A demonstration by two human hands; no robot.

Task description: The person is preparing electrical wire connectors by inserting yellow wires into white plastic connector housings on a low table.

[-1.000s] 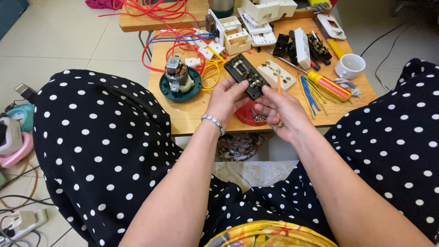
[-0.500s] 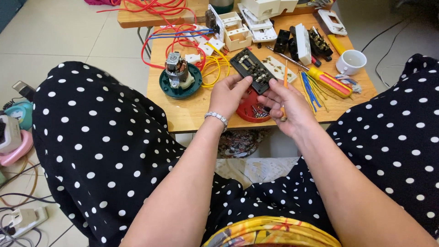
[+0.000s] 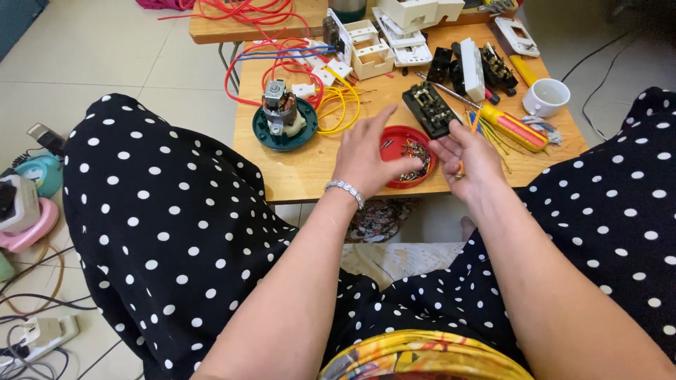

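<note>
A black switch module (image 3: 431,109) is held by the right hand (image 3: 470,158), gripped at its near end between the thumb and the fingers, and it is raised a little above the wooden table (image 3: 310,169). A thin orange wire also seems to be kept in this hand, but this cannot be told for sure. The left hand (image 3: 367,151) is open, with the fingers spread, and it is placed over the left edge of a red round lid (image 3: 408,156) in which small screws are seen. Nothing is gripped by it. A silver bracelet (image 3: 344,190) is worn on the left wrist.

Just beyond the right hand, a screwdriver with a red and yellow handle (image 3: 512,128) is laid on the table, and a white cup (image 3: 546,96) is found further to the right of it. To the left of the left hand, a small motor on a green round base (image 3: 283,121) is standing, with yellow wires (image 3: 343,105) between it and the hand. Farther beyond both hands, red wires (image 3: 278,60) and white socket parts (image 3: 394,43) are spread. A black dress with white dots (image 3: 162,225) is seen below both arms.
</note>
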